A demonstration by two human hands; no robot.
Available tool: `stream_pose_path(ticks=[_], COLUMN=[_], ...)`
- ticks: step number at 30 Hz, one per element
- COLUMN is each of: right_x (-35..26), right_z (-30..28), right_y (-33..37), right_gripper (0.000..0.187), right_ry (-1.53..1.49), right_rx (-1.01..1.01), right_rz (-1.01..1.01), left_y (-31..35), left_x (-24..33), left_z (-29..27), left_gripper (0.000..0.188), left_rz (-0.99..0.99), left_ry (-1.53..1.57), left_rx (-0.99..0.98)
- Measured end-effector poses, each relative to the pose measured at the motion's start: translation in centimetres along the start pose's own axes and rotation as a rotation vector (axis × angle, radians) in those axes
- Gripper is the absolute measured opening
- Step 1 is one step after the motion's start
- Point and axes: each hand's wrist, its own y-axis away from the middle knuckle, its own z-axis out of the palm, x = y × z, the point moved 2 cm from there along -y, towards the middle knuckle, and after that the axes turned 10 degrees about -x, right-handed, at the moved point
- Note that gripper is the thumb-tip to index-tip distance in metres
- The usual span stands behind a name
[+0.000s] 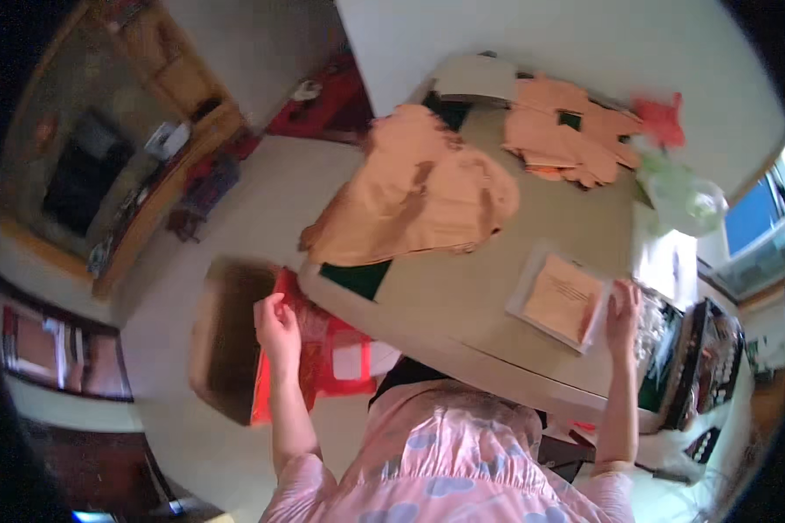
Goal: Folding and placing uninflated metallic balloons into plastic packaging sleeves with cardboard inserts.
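On the surface (pixel 453 305), a flat packet (pixel 560 298) lies beneath orange pieces' (pixel 419 196) near side, right hand (pixel 623 315) at its right edge. Left hand (pixel 277 329), fingers loosely curled, hovers by a brown box (pixel 202 349); blur hides whether either grips anything.

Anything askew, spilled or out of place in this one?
Mildly: the large peach pile lies loosely and unevenly, its left side appearing to jut past the edge of the table, so it looks untidy. No spill or damage is evident, though blur hides fine detail.
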Motion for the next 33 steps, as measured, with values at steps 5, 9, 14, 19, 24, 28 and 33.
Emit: stream_pose_path(ticks=[5, 9, 14, 19, 24, 28, 33], right_x=[4.1, 5.6, 3.0, 3.3, 4.1, 4.6, 5.9], right_z=[3.0, 4.5, 2.7, 3.5, 4.0, 3.6, 2.1], right_y=[-5.0, -6.5, -5.4, -5.7, -4.6, -4.0, -3.5], right_gripper=[0.039, 0.027, 0.02, 0.018, 0.014, 0.019, 0.02], right_ry=[0.055, 0.089, 0.181, 0.229, 0.166, 0.263, 0.074], right_rx=[-0.15, -0.218, -0.158, -0.218, -0.105, -0.127, -0.199], right_rz=[-0.017, 0.014, -0.214, -0.091, -0.071, -0.033, 0.105], left_y=[5.2, 8.9, 12.7, 19.5, 21.7, 20.6, 20.4], left_x=[-11.8, -15.5, -8.9, -21.5, -28.8, -29.1, -29.3], left_z=[-3.1, -2.2, 2.7, 18.6, 26.3, 30.2, 32.9], left_gripper=[0.062, 0.053, 0.013, 0.024, 0.046, 0.045, 0.045], left_rz=[-0.405, -0.625, 0.139, 0.213, 0.186, 0.314, 0.419], left_ry=[-0.47, -0.466, -0.143, -0.505, -0.77, -0.663, -0.529], left_rx=[-0.297, -0.444, -0.077, -0.892, -1.234, -1.081, -0.85])
